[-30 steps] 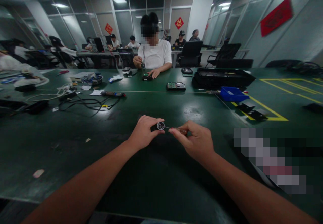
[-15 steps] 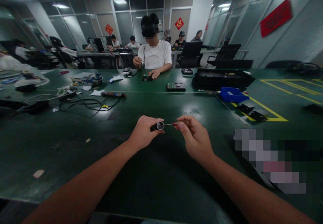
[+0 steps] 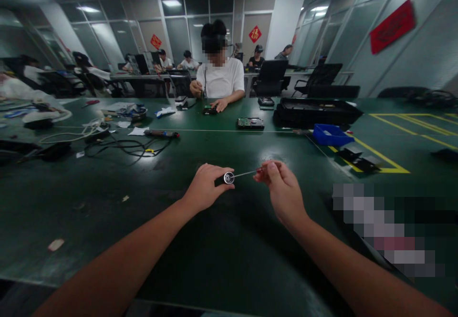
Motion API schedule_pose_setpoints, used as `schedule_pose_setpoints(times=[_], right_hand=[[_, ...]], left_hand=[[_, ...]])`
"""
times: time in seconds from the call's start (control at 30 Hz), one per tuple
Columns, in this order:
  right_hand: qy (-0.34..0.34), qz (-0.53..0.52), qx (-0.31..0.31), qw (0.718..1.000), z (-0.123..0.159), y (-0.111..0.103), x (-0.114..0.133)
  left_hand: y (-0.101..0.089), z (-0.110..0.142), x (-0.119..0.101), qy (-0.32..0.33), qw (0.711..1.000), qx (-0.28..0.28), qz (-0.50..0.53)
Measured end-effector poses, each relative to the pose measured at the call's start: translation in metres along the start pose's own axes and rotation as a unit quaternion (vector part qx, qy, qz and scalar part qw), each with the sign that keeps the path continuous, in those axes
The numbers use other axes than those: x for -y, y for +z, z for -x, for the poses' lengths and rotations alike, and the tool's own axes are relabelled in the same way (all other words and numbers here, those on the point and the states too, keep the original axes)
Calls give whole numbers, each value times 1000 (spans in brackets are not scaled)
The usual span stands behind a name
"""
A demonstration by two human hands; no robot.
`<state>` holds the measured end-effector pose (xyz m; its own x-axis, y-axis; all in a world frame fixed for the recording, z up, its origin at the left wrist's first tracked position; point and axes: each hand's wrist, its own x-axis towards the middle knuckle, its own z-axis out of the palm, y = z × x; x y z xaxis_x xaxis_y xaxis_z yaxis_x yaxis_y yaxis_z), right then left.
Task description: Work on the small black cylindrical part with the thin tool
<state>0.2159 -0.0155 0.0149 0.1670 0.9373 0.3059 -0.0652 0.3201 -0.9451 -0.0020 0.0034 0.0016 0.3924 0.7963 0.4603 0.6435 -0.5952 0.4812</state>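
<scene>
My left hand [image 3: 203, 187] grips a small dark cylindrical part [image 3: 229, 178] between thumb and fingers, its round silvery open end turned towards me. My right hand [image 3: 281, 183] is closed on the handle of a screwdriver [image 3: 245, 174]. The thin metal shaft slants down to the left, and its tip is at the round end of the cylinder. How deep the tip sits I cannot tell. The fingers cover most of the handle. Both hands are held over the green table [image 3: 229, 260].
Across the table a person in a white shirt [image 3: 222, 78] works on a hard drive [image 3: 210, 109]. Another hard drive [image 3: 250, 123] lies nearer. Right are a black tray [image 3: 317, 111] and blue bin [image 3: 331, 135]; left, black cables [image 3: 125, 150] and a brown-handled tool [image 3: 161, 134].
My right hand has moved back to the right and slightly up, so more of the screwdriver's shaft shows and it tilts more. My left hand and the cylindrical part have hardly moved.
</scene>
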Motion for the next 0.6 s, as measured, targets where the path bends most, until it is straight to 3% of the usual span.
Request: schedule_pose_setpoints(times=[0.23, 0.6], right_hand=[[-89, 172, 46, 980, 12, 1, 14], [-119, 214, 50, 968, 14, 0, 16]], left_hand=[[0, 1, 0, -5, 1000, 5, -2], [-1, 1, -1, -6, 1000, 8, -3]])
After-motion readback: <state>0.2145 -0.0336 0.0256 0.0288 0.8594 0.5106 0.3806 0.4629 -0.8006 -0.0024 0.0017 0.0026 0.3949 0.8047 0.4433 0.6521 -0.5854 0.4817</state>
